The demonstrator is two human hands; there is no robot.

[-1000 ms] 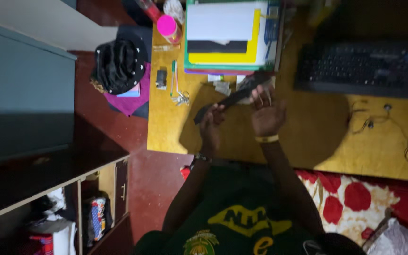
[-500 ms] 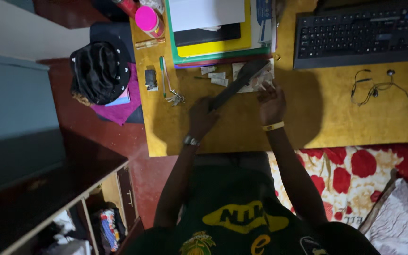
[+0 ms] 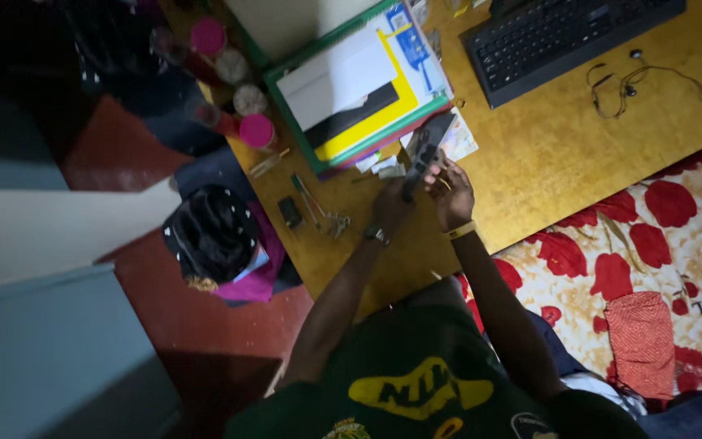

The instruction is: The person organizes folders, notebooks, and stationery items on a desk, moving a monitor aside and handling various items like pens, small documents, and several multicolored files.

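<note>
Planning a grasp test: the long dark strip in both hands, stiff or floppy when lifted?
Probably stiff: the dark strip runs straight past the left hand and right hand without sagging. It looks flat and thin, so likely light and unlikely to roll. Its material is too dim to tell.

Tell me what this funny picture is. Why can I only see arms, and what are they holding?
The camera sits on a person's head and looks down, so you see only their shirt and arms. The left hand and right hand both hold a long dark flat thing; I can't tell what it is. They hold it over a yellow desk. On the desk lie a black keyboard, tangled earphones, a pile of folders and papers, pink-lidded jars and some keys. A black hat sits beside the desk.
</note>
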